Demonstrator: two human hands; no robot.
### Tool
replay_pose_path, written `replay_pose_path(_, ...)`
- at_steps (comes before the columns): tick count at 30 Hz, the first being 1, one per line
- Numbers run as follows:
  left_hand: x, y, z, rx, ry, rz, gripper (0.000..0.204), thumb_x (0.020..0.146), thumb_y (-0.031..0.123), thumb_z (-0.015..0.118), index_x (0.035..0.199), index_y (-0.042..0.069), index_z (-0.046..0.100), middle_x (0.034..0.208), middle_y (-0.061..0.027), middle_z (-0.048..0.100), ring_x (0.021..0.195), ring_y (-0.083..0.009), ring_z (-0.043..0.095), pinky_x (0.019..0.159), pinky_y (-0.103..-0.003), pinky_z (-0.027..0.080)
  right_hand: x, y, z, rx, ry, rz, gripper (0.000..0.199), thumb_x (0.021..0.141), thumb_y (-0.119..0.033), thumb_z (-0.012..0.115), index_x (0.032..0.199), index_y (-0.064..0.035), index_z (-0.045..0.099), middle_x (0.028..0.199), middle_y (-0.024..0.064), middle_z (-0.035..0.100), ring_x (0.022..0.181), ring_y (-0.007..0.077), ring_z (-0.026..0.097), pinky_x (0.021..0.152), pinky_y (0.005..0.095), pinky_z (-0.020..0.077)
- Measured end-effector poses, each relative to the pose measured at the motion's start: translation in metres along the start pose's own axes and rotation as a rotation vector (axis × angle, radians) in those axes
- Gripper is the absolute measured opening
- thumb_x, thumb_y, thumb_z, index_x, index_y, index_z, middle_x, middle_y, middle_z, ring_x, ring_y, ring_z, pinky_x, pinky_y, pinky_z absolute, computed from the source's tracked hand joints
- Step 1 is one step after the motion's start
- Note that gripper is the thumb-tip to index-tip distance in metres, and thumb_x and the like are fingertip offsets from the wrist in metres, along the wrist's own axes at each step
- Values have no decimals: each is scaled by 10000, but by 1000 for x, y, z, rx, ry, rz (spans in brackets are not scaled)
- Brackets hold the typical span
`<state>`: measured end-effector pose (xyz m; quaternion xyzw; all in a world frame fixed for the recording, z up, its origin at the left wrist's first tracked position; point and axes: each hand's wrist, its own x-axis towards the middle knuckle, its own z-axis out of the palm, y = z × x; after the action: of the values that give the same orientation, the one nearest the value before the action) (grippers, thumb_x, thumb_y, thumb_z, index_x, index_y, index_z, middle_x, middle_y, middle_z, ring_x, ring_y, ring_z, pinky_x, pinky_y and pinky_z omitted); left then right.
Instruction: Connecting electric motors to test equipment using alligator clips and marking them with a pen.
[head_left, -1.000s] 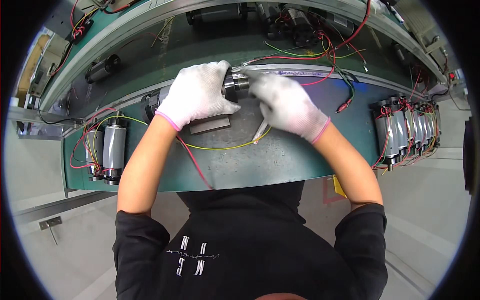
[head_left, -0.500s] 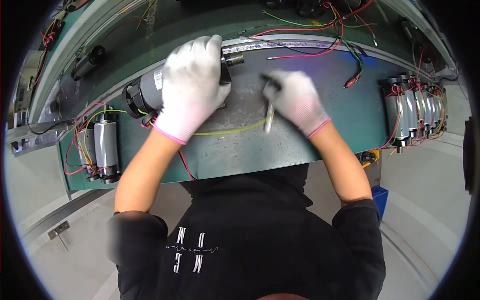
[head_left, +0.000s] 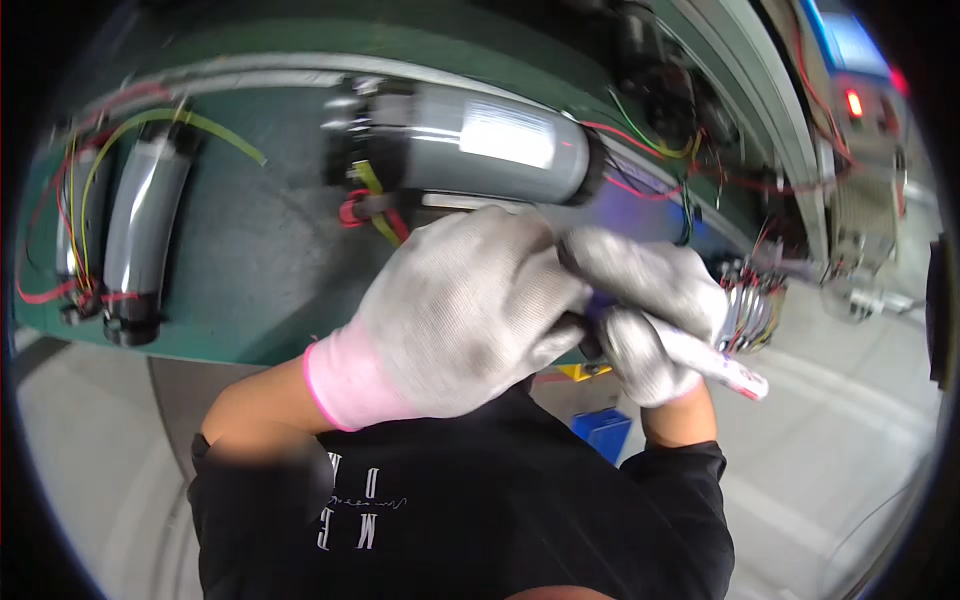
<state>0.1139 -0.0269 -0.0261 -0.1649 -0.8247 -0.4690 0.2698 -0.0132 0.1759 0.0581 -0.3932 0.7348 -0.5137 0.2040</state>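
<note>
A white marker pen slants out of my gloved right hand, whose fingers are closed round it. Against that hand, on its left, my gloved left hand has its fingers curled. Whatever it pinches is hidden between the two hands. Just beyond them a large grey cylindrical motor lies on its side on the bench, untouched, with a white label on its body. Black end caps close it, and red and yellow wires come off its left end.
Two smaller motors with looped wires stand at the left of the green bench. Several more are grouped at the right. Dark parts and loose wires lie behind the metal rail. A blue bin is below the bench.
My left hand has let go of the large motor and come together with my right hand, which still holds the marker pen. The view has swung round to the right.
</note>
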Motion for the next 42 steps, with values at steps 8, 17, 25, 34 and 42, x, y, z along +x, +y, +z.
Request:
replay_pose_path(8, -106, -49, -82, -56, 287, -414, 321, 1014, 250, 751, 1194, -10, 697, 964, -131, 743, 797, -300, 730, 746, -382, 593, 175, -23, 49, -427, -599, -393, 395, 1072, -249, 605, 1312, 48, 708, 1051, 142, 758, 919, 306, 746, 886, 367, 606)
replay_pose_path(17, -158, -69, -86, -74, 327, -653, 264, 1015, 106, 653, 1231, -28, 724, 1093, -151, 780, 950, -272, 764, 856, -350, 597, 269, -34, 204, -1083, -1378, 159, 241, 948, -211, 732, 825, -7, 703, 694, 180, 698, 686, 345, 740, 679, 435, 606)
replay_pose_path(25, -163, -75, -86, -148, 332, -556, 280, 1012, 115, 645, 1234, -25, 745, 1127, -168, 794, 1012, -295, 786, 920, -380, 608, 267, -40, 237, -1250, -1488, 428, 241, 968, -216, 712, 884, 9, 712, 720, 180, 710, 723, 305, 765, 700, 419, 616)
replay_pose_path(34, -163, -73, -90, -161, 295, -538, 280, 980, 161, 705, 1193, -13, 758, 1068, -171, 795, 971, -304, 789, 905, -408, 614, 263, -40, 230, -1326, -1398, 390, 194, 958, -177, 715, 923, 14, 731, 745, 187, 729, 769, 310, 789, 740, 418, 634)
replay_pose_path(42, -153, -65, -92, -118, 236, -658, 273, 909, 111, 777, 1150, -16, 774, 1028, -161, 790, 932, -281, 782, 875, -371, 609, 263, -36, 221, -1301, -1349, 358, 178, 953, -151, 713, 944, 25, 739, 742, 188, 733, 736, 326, 784, 732, 415, 635)
